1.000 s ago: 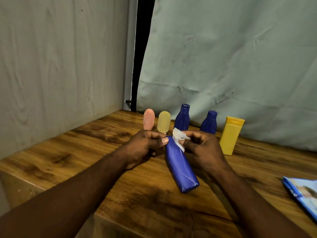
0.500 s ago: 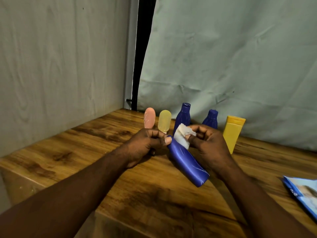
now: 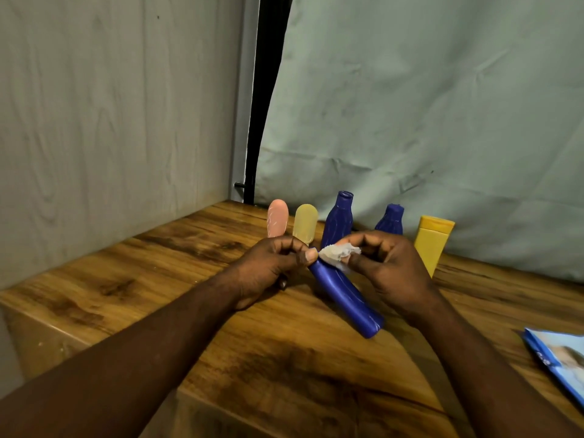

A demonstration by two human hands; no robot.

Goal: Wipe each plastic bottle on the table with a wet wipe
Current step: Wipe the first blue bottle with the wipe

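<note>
Wooden table (image 3: 158,279) filled the lower frame, with a grey-green sheet (image 3: 410,105) hung behind it. A blue packet (image 3: 559,358) lay flat at the table's right edge, partly out of view. We recorded the held blue bottle (image 3: 344,298) above the table's middle, tilted, its base toward the near right and its neck end up between the two hands. We could not tell whether the base touched the wood. Five bottles stood upright in a row at the back: yellow bottle (image 3: 431,245) with an orange cap, tall blue bottle (image 3: 338,219) with its mouth uncapped, shorter blue bottle (image 3: 390,218), pale yellow bottle (image 3: 306,221) and pink bottle (image 3: 277,218). All were opaque, so we could not read their contents. Left hand (image 3: 275,267) had fingers curled, thumb pinching the held bottle's neck end. Right hand (image 3: 388,270) had fingers curled, pinching the crumpled white wet wipe (image 3: 336,252) against that same end.
</note>
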